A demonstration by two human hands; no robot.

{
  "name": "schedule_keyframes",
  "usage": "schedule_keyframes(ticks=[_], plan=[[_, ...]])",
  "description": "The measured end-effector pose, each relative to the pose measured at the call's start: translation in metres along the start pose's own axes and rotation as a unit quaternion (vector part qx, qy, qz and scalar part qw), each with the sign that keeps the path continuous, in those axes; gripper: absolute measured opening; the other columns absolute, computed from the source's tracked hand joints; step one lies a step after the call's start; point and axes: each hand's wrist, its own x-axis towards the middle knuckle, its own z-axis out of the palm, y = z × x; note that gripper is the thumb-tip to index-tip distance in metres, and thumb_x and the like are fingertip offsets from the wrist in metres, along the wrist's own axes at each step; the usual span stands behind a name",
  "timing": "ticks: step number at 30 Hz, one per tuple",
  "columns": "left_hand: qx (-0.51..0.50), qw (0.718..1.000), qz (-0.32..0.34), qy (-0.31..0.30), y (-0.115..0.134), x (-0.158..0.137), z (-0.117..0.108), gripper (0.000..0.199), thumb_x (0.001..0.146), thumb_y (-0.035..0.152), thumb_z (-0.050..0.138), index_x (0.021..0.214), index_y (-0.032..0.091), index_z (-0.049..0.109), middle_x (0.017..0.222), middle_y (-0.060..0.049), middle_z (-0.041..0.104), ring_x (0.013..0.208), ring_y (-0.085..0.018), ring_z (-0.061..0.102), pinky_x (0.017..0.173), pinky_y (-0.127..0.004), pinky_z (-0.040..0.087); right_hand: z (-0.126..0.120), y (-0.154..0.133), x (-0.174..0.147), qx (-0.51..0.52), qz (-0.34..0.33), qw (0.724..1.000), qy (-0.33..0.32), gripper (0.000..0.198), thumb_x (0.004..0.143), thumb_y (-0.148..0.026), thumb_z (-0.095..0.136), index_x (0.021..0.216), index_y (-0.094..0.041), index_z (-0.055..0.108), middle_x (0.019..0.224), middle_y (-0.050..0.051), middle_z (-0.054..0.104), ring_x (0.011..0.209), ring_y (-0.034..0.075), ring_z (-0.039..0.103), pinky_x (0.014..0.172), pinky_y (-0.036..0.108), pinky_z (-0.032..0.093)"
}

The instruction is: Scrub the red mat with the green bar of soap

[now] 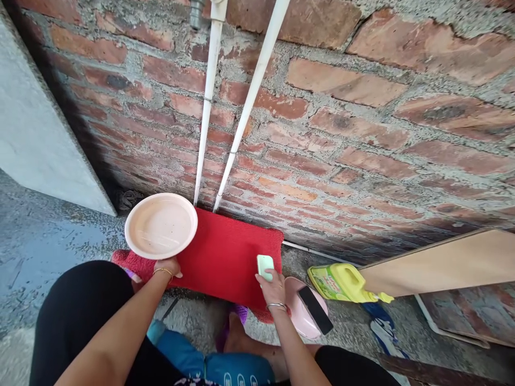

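Observation:
My left hand (170, 266) is closed on the near rim of a pale pink basin (161, 228), its fingers partly hidden beneath it. The basin looks wet inside and is at the left end of a red mat (229, 252). In my right hand (273, 288) is a pale green rounded block (265, 266), gripped over the mat's right end. Its underside is hidden, so whether it is a brush or a soap bar I cannot tell.
Right of the mat, a dark phone-like slab (316, 310) lies on a pink basin-like surface (295, 313). A yellow detergent jug (341, 281) lies beside it. Two white pipes (245, 115) run down the brick wall (322, 155). Boards lean at both sides.

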Motion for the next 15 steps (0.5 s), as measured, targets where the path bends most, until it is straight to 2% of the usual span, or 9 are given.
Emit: schedule_keyframes(ticks=[2,4,8,11,13,15], plan=[[0.027,1.000,-0.001,-0.007,0.000,-0.001,-0.001,0.070,0.052,0.033,0.084,0.119,0.024,0.067,0.133,-0.015,0.061,0.129,-0.035,0.051,0.102,-0.040,0.047,0.020,-0.030,-0.011,-0.004,-0.076,0.997,-0.032,0.030,0.070,-0.038,0.066,0.097,-0.024,0.064,0.106,0.005,0.055,0.096,0.023,0.057,0.088,0.033,0.044],[0.034,0.999,0.001,-0.004,0.001,-0.003,-0.004,0.073,0.052,0.033,0.084,0.122,0.024,0.065,0.136,-0.014,0.060,0.131,-0.035,0.049,0.103,-0.040,0.046,0.038,-0.059,-0.021,-0.029,-0.125,0.989,-0.070,0.028,0.073,-0.035,0.066,0.098,-0.025,0.065,0.109,0.004,0.054,0.097,0.021,0.057,0.085,0.030,0.044],[0.048,0.999,0.004,-0.016,0.003,-0.006,-0.011,0.079,0.051,0.035,0.085,0.125,0.021,0.063,0.139,-0.017,0.056,0.132,-0.036,0.047,0.104,-0.041,0.046,0.059,-0.095,-0.033,-0.093,-0.155,0.975,-0.130,0.030,0.074,-0.031,0.067,0.104,-0.028,0.064,0.112,0.004,0.053,0.097,0.020,0.056,0.084,0.029,0.043],[0.042,0.999,0.005,-0.012,0.004,-0.007,-0.013,0.079,0.049,0.035,0.086,0.124,0.021,0.063,0.139,-0.018,0.055,0.132,-0.038,0.046,0.105,-0.043,0.045,0.053,-0.086,-0.028,-0.108,-0.136,0.976,-0.132,0.030,0.075,-0.031,0.068,0.104,-0.028,0.064,0.111,0.003,0.052,0.097,0.019,0.056,0.084,0.028,0.042],[0.036,0.999,-0.002,-0.016,0.004,-0.008,-0.014,0.078,0.050,0.034,0.086,0.124,0.021,0.064,0.139,-0.019,0.055,0.131,-0.038,0.048,0.104,-0.043,0.045,0.037,-0.062,-0.020,-0.101,-0.095,0.984,-0.112,0.028,0.075,-0.032,0.067,0.103,-0.028,0.064,0.110,0.003,0.052,0.096,0.019,0.056,0.085,0.028,0.042],[0.034,0.999,-0.006,-0.021,0.004,-0.009,-0.014,0.075,0.052,0.034,0.086,0.123,0.021,0.064,0.139,-0.019,0.055,0.130,-0.038,0.049,0.103,-0.043,0.046,0.014,-0.031,-0.010,-0.085,-0.020,0.993,-0.081,0.029,0.074,-0.034,0.068,0.101,-0.026,0.064,0.108,0.004,0.052,0.098,0.020,0.057,0.087,0.029,0.042]])
